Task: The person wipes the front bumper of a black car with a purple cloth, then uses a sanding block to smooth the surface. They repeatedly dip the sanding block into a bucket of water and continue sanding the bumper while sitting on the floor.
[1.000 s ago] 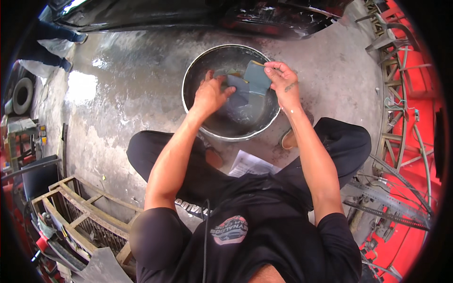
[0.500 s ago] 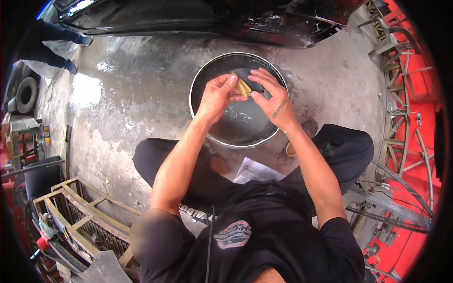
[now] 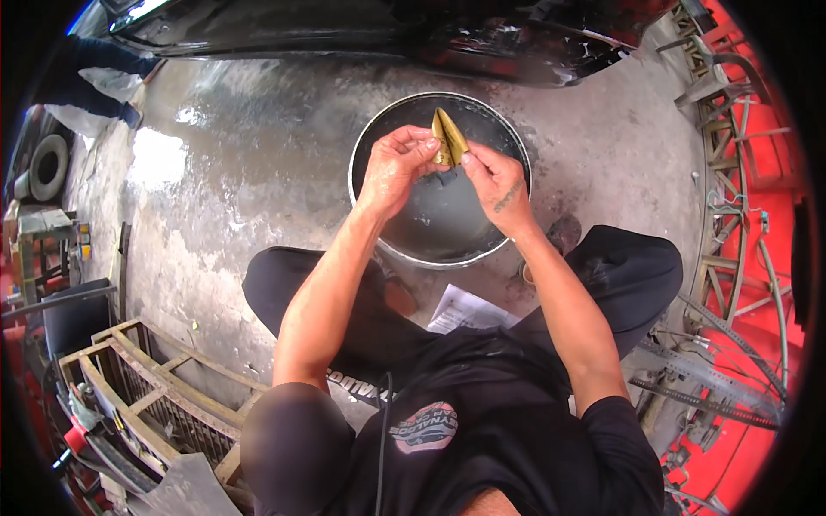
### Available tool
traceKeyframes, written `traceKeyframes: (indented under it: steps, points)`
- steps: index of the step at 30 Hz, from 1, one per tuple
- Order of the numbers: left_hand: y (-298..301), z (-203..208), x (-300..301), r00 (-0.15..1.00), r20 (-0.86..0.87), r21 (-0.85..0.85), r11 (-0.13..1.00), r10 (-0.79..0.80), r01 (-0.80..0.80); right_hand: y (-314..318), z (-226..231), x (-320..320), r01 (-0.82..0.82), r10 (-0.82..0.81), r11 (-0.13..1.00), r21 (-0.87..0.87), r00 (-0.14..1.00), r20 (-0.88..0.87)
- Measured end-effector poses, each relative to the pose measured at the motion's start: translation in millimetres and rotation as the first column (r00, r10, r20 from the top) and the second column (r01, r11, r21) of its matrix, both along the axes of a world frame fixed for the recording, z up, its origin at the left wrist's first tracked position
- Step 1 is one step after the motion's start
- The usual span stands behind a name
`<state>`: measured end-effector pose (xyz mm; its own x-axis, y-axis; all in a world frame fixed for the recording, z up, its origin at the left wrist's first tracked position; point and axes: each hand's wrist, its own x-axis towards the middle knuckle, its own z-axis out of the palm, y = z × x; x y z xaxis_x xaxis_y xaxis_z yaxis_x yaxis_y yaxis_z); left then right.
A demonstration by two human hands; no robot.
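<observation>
A folded sheet of sandpaper (image 3: 459, 140), gold-brown on its backing, stands up in a peak between my two hands. My left hand (image 3: 393, 170) pinches its lower left part between thumb and fingers. On the other edge, my right hand (image 3: 499, 185) grips it with the thumb in front. Both hands are over a round dark basin (image 3: 501, 123) with a pale rim, which holds cloudy grey water (image 3: 437, 225). The sheet's dark abrasive face is mostly hidden inside the fold.
A glossy black car panel (image 3: 344, 34) spans the far side. Printed paper (image 3: 469, 311) lies between my legs. A slatted metal frame (image 3: 146, 378) sits at lower left, a tyre (image 3: 49, 170) beyond it. Another person's leg (image 3: 95, 105) shows at far left; metal trusses (image 3: 716, 228) line the right.
The sandpaper has been folded upright, its dark face turned out of sight. My right hand's spread fingers have closed onto its right edge.
</observation>
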<state>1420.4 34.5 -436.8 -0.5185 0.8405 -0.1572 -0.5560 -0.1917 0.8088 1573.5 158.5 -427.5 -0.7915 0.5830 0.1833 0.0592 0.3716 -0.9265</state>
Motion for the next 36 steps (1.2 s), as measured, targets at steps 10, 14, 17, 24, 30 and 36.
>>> traceKeyframes:
  steps: [10,14,17,24,30,36]
  points:
    - [-2.9,2.9,-15.9,0.994,0.002,-0.040,0.993,0.110,-0.109,24.5,11.9,-5.5,0.183,-0.185,0.976,-0.115,0.983,-0.009]
    - [-0.4,13.4,-9.7,0.998,0.019,0.070,0.996,0.057,-0.058,10.8,21.6,-8.9,0.160,-0.161,0.987,-0.025,0.986,-0.047]
    - [2.8,15.3,-2.7,1.000,0.005,0.122,0.992,0.008,-0.008,4.1,13.2,-15.6,0.112,-0.101,0.991,0.076,0.985,-0.140]
    - [3.9,15.1,2.1,0.895,-0.442,-0.058,0.993,0.064,-0.099,12.2,18.0,-9.9,0.087,-0.085,0.988,-0.125,0.996,0.020]
    - [6.9,23.9,10.2,0.871,-0.444,-0.061,0.963,0.211,-0.264,15.8,8.7,-13.0,-0.081,0.023,0.814,-0.575,0.994,-0.108]
    - [7.3,25.8,14.9,0.856,-0.494,-0.083,0.972,0.150,-0.219,15.6,9.2,-19.3,-0.068,0.015,0.858,-0.509,0.994,-0.109]
